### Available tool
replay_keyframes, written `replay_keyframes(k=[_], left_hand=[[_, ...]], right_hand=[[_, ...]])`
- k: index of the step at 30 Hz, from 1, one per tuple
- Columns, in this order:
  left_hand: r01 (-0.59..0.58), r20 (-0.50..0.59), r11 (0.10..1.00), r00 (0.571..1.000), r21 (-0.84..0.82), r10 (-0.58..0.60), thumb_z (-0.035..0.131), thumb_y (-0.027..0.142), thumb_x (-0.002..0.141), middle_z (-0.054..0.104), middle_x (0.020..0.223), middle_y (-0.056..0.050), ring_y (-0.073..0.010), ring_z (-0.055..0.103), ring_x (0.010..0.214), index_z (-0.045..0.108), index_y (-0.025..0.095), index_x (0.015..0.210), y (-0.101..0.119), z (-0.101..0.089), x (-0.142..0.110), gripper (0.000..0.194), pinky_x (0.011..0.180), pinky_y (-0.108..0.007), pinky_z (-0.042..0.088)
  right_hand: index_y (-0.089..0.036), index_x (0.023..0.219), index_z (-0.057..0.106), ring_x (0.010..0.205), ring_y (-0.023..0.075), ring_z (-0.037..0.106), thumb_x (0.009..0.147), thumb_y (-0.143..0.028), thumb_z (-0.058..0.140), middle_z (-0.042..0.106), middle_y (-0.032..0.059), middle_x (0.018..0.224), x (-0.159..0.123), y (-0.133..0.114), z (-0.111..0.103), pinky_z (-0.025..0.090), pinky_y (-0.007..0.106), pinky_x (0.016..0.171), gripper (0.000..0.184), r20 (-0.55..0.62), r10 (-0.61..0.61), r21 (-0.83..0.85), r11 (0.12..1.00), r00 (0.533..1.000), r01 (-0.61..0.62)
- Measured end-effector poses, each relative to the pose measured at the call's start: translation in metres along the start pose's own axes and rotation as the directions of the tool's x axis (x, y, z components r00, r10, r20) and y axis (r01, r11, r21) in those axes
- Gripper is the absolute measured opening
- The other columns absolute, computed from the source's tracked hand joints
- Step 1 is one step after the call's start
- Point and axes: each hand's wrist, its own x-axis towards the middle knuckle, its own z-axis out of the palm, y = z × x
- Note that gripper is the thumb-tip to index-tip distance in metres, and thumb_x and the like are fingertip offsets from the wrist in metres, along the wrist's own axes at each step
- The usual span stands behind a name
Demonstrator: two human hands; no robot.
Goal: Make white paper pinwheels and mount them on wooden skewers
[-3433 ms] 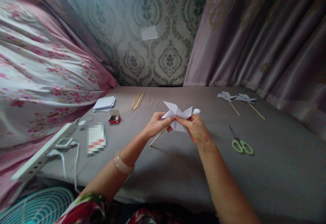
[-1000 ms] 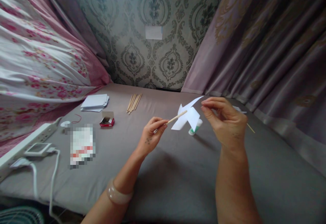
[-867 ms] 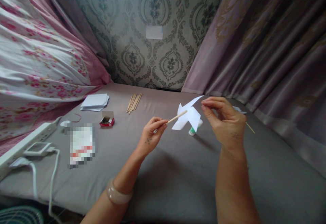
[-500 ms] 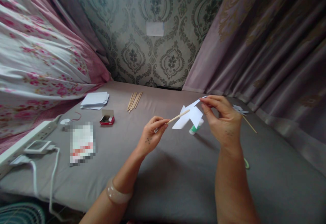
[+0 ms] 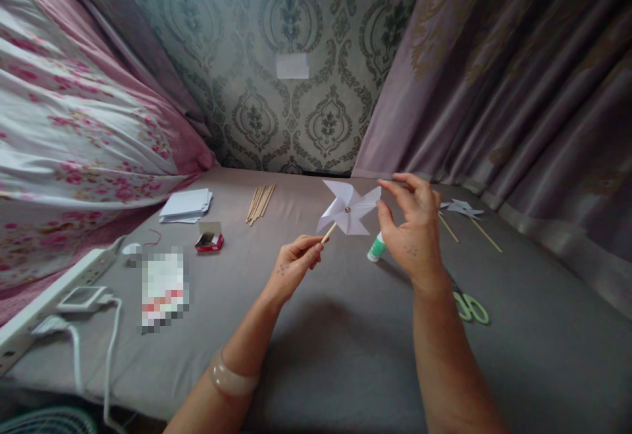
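My left hand (image 5: 296, 264) is closed around the lower part of a thin wooden stick (image 5: 330, 231). A white paper pinwheel (image 5: 347, 210) is fixed at the top of that stick, its front turned towards me, with a small metal-looking pin head at its centre. Close to the pinwheel's right blade is my right hand (image 5: 413, 233), with thumb and index finger apart on either side of the blade tip; whether they touch it I cannot tell. Just below the blades stands a green and white glue bottle (image 5: 376, 249), partly hidden by my right hand.
Finished pinwheels (image 5: 463, 209) lie at the right beyond green-handled scissors (image 5: 471, 309). At the left are a paper stack (image 5: 185, 206), several wooden sticks (image 5: 260, 203), a small open red box (image 5: 209, 240), a blurred packet (image 5: 164, 289) and a power strip (image 5: 54, 302) with cables.
The pinwheel has turned from its side to face me, now upright on the stick. My right hand has loosened from the blade and shifted slightly left. The view has shifted, showing the scissors.
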Motion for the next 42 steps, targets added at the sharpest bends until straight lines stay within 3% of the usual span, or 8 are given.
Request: replay_keyframes(k=[3,5,7,11,17,20,24,42], left_hand=[[0.023,-0.011,0.999,1.000,-0.041,-0.024,0.069,0.038,0.075,0.054,0.064,0.000,-0.0073,0.046,0.056,0.072,0.013,0.093,-0.003,0.000,0.001,0.031,0.052,-0.021,0.037],[0.035,-0.019,0.997,0.999,-0.068,-0.036,0.069,0.039,0.074,0.054,0.063,0.000,-0.0074,0.046,0.056,0.072,0.013,0.094,-0.005,0.000,0.001,0.032,0.052,-0.021,0.037],[0.037,-0.019,0.996,0.999,-0.082,-0.039,0.070,0.039,0.074,0.054,0.062,0.000,-0.0076,0.046,0.056,0.072,0.014,0.095,-0.005,0.001,0.000,0.033,0.052,-0.021,0.037],[0.028,-0.010,0.996,1.000,-0.087,-0.029,0.071,0.037,0.073,0.056,0.063,0.000,-0.0077,0.047,0.057,0.073,0.015,0.094,-0.006,0.002,0.000,0.031,0.054,-0.021,0.038],[0.018,-0.062,0.996,0.998,-0.086,-0.024,0.072,0.038,0.071,0.057,0.064,0.000,-0.0094,0.049,0.060,0.072,0.015,0.092,-0.006,0.005,-0.001,0.031,0.056,-0.023,0.041],[0.026,-0.079,0.995,0.996,-0.098,-0.033,0.073,0.038,0.070,0.058,0.063,0.000,-0.0093,0.049,0.059,0.072,0.015,0.092,-0.004,0.007,-0.002,0.032,0.056,-0.023,0.041],[0.009,-0.077,0.995,0.997,-0.097,-0.016,0.073,0.036,0.070,0.058,0.065,0.000,-0.0089,0.049,0.058,0.073,0.016,0.091,-0.002,0.009,-0.003,0.029,0.056,-0.023,0.041],[-0.089,-0.073,0.996,0.993,-0.015,0.088,0.073,0.031,0.070,0.060,0.078,-0.004,-0.0088,0.052,0.060,0.075,0.017,0.085,0.002,0.010,-0.005,0.020,0.051,-0.022,0.039]], right_hand=[[-0.024,0.109,0.063,0.102,0.0237,0.055,0.083,-0.027,0.058,0.059,0.0093,0.113,0.000,-0.002,0.001,0.043,0.045,0.092,0.027,-0.117,0.186,0.168,0.972,0.975,-0.166],[-0.022,0.103,0.063,0.091,0.0204,0.060,0.081,-0.034,0.062,0.063,0.0079,0.101,-0.002,-0.003,0.006,0.048,0.040,0.085,0.026,-0.092,0.374,0.370,0.873,0.923,-0.317],[-0.021,0.096,0.063,0.084,0.0183,0.062,0.076,-0.039,0.067,0.066,0.0060,0.092,-0.004,-0.005,0.015,0.050,0.036,0.080,0.028,0.076,0.505,0.548,0.699,0.859,-0.460],[-0.020,0.088,0.063,0.082,0.0185,0.064,0.068,-0.043,0.073,0.069,0.0051,0.088,-0.008,-0.006,0.032,0.051,0.035,0.077,0.033,0.392,0.508,0.645,0.442,0.767,-0.623],[-0.019,0.089,0.061,0.088,0.0168,0.062,0.069,-0.040,0.072,0.067,0.0056,0.095,-0.010,-0.006,0.034,0.048,0.033,0.082,0.031,0.055,0.591,0.593,0.629,0.805,-0.503],[-0.019,0.078,0.062,0.073,0.0149,0.063,0.069,-0.037,0.072,0.067,0.0023,0.078,-0.011,-0.014,0.033,0.051,0.031,0.074,0.023,0.210,0.553,0.635,0.550,0.807,-0.542],[-0.020,0.078,0.065,0.074,0.0161,0.065,0.064,-0.035,0.074,0.070,0.0023,0.078,-0.012,-0.024,0.037,0.052,0.031,0.073,0.022,0.356,0.515,0.665,0.447,0.780,-0.599],[-0.021,0.073,0.060,0.069,0.0154,0.062,0.061,-0.026,0.070,0.066,-0.0003,0.071,-0.012,-0.013,0.036,0.050,0.029,0.066,0.016,0.336,0.456,0.658,0.512,0.824,-0.552]])
